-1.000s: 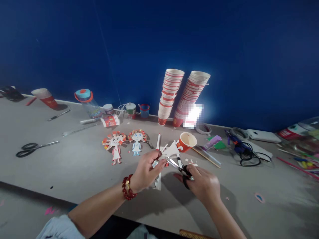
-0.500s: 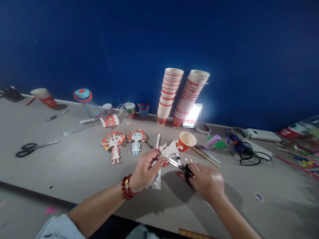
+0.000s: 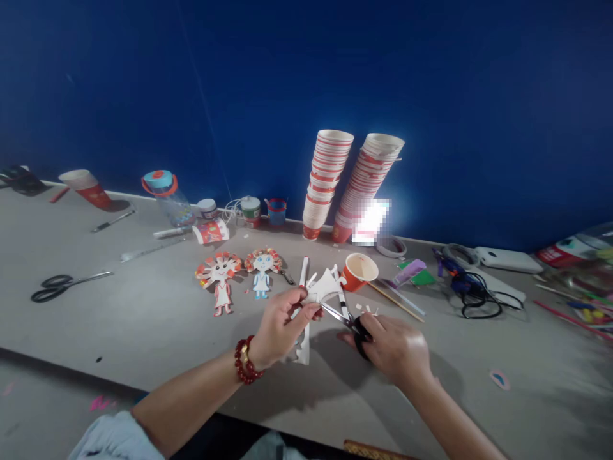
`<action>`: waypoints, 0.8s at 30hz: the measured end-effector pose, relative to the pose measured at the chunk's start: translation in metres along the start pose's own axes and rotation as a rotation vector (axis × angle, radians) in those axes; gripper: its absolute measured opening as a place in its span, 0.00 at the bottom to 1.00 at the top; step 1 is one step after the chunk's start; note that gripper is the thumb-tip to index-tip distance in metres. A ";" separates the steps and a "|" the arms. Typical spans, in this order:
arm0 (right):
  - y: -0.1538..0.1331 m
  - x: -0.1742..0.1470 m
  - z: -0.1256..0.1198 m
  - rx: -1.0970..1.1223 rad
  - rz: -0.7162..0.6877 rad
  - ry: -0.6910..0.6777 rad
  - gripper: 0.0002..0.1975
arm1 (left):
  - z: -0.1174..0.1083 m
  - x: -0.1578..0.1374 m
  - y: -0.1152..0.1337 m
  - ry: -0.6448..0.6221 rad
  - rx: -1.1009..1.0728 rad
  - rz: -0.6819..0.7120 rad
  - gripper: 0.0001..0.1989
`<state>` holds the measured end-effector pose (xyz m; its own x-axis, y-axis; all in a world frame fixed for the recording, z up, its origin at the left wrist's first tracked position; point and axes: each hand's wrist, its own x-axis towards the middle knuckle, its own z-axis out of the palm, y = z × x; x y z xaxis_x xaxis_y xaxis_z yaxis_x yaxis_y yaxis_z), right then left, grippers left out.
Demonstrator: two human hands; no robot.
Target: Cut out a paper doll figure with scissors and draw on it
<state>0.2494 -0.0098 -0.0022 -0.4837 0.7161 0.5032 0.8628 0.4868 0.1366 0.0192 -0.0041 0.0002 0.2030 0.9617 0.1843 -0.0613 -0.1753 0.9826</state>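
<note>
Between the fingertips of my left hand is a white paper cutout with narrow strips sticking out of it. My right hand grips black-handled scissors. Their blades point left and meet the lower edge of the cutout by my left thumb. Just behind the cutout stands an orange paper cup with a white inside. A white scrap of paper lies under my left hand. Two paper dolls, one in red and one in blue, lie on the table to the left.
Two tall stacks of paper cups lean near the blue wall. At left lie other scissors and a clear bottle. Wooden sticks, a purple glue tube and a black cable lie to the right.
The cutout has turned slightly in my left hand, and the scissor blades look closer together. Both hands stay in nearly the same place.
</note>
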 end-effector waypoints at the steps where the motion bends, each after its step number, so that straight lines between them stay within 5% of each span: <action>1: 0.000 0.000 -0.001 -0.001 0.002 0.007 0.29 | 0.000 0.000 0.000 0.005 0.011 0.007 0.11; 24: 0.000 0.003 -0.001 0.021 -0.050 0.126 0.24 | -0.002 0.000 0.002 0.031 0.111 0.014 0.12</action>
<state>0.2482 -0.0079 0.0007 -0.5026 0.6227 0.5997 0.8342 0.5315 0.1473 0.0166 -0.0043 0.0020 0.1728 0.9647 0.1987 0.0449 -0.2093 0.9768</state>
